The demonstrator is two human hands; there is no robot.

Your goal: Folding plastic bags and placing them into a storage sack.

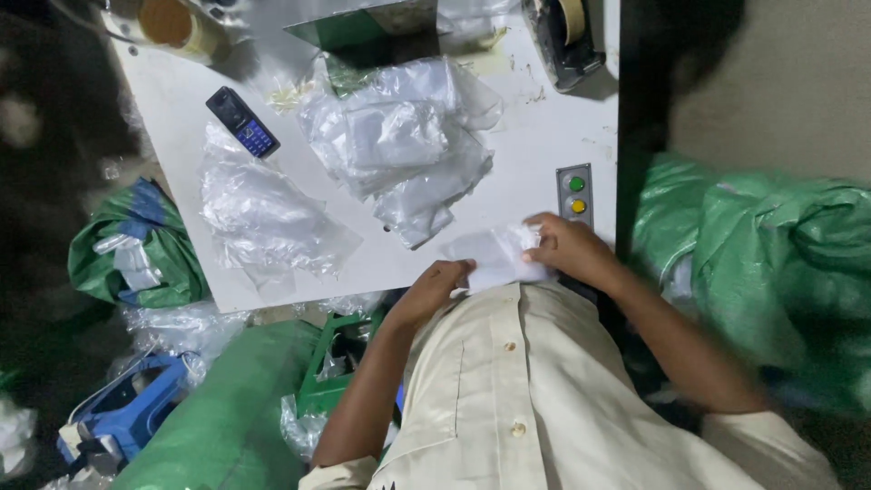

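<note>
Your two hands meet at the near edge of the white table (pixel 544 136), right against your cream shirt (pixel 535 390), and the small white packet (pixel 494 254) lies between them. Your right hand (pixel 567 247) sits on the packet's right end with the fingers curled over it, pinching the crumpled edge; the fingertips are closed down on the material rather than spread. Your left hand (pixel 431 289) comes in from the lower left and has the packet's near left corner, thumb and fingers folded onto it, though the blur there hides just how tightly they clamp. So the packet spans from one grip to the other, its middle bare and resting flat on the table edge, with neither hand covering its centre. Just above your right hand a grey control box (pixel 575 192) with a green and a yellow button is set into the table. Further up the table, well apart from your hands, a heap of clear plastic bags (pixel 399 145) lies in the middle, and a second, flatter pile of clear bags (pixel 263 213) lies to its left. A dark mobile phone (pixel 242 122) rests just above that second pile. A tape dispenser (pixel 562 36) stands at the far right corner. Green woven sacks (pixel 771 263) bulge beside the table on your right.
</note>
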